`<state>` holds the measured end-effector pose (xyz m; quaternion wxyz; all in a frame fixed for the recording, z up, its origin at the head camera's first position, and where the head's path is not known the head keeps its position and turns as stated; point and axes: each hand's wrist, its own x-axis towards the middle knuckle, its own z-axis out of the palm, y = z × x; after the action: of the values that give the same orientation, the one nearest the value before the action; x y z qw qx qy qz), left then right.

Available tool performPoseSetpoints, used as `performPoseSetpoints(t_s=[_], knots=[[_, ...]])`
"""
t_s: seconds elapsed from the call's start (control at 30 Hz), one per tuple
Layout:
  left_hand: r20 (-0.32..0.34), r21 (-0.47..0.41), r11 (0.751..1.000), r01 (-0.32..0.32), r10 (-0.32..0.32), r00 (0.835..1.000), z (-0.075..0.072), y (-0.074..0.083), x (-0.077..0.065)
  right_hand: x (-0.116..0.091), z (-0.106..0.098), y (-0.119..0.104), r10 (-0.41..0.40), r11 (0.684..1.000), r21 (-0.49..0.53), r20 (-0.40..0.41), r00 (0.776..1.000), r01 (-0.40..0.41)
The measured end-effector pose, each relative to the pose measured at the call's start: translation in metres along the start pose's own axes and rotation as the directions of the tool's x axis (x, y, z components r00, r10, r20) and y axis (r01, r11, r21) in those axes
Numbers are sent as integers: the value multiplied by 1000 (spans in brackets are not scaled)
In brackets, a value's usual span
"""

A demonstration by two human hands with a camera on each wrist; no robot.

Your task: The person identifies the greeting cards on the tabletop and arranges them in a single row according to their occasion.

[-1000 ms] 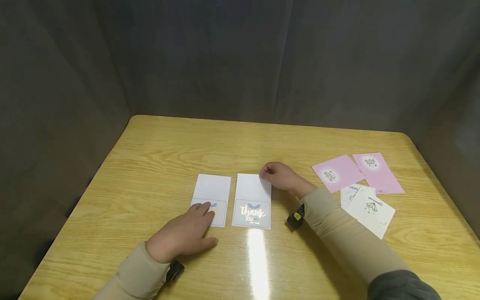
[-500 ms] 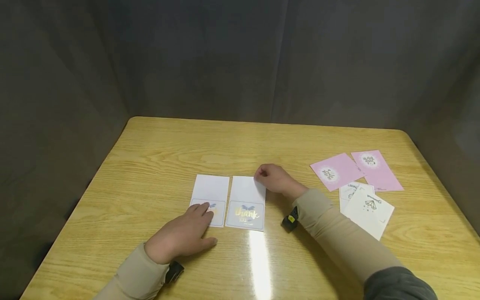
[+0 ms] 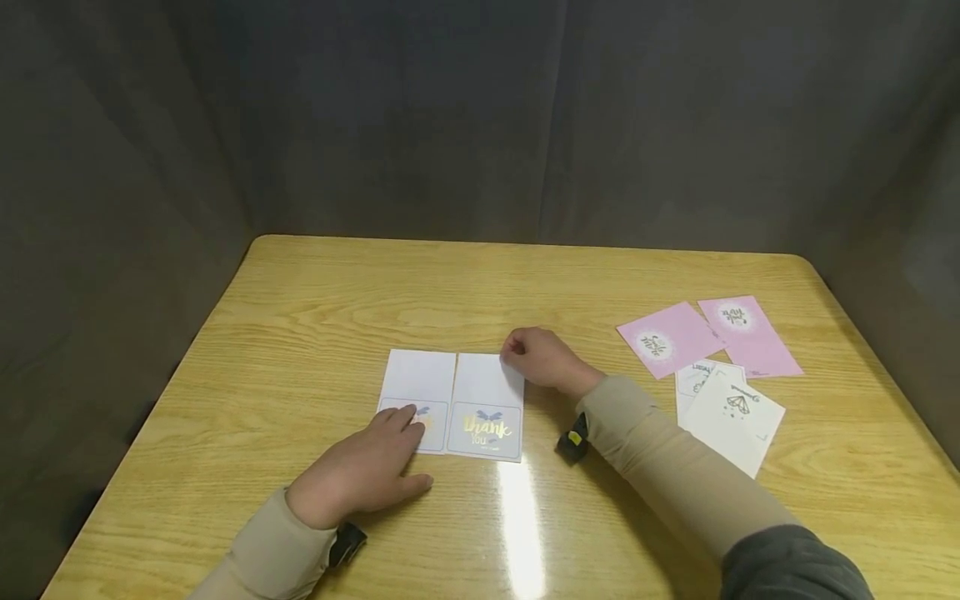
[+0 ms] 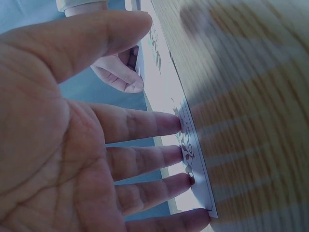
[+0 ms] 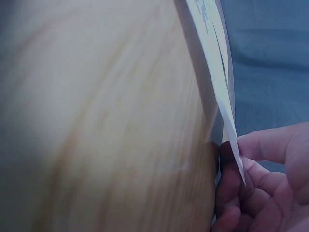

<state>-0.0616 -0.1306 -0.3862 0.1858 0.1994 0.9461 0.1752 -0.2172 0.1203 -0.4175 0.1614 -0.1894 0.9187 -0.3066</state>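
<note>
Two unfolded white cards lie side by side in the head view, each with a plain upper half and a bordered lower half. On the lower half of the left card (image 3: 420, 375) rest the fingertips of my left hand (image 3: 363, 471), partly covering its gold print. The left wrist view shows that hand's fingers (image 4: 140, 123) fairly straight. My right hand (image 3: 547, 362) pinches the upper right corner of the right thank-you card (image 3: 487, 379). Close up in the right wrist view, the card's corner (image 5: 231, 140) sits between thumb and fingers, tilted slightly off the table.
To the right lie two pink cards (image 3: 667, 333) and two white printed cards (image 3: 735, 421), overlapping loosely. The wooden table (image 3: 337, 283) has a bright reflection near its front. A dark curtain (image 3: 405, 125) hangs behind it.
My right hand has slid the right thank-you card leftward, narrowing the gap until its edge almost meets the left card. My left hand stays on the left card.
</note>
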Motion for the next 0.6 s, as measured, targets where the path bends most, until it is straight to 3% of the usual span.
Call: performPoseSetpoints(t_s=[0.37, 0.6], knots=[[-24, -10, 1000, -20, 19, 1000, 0, -1, 1, 2, 3, -1, 12, 1000, -17, -13, 1000, -12], [-107, 50, 991, -124, 129, 986, 1, 4, 3, 0, 2, -3, 14, 1000, 2, 2, 1000, -14]])
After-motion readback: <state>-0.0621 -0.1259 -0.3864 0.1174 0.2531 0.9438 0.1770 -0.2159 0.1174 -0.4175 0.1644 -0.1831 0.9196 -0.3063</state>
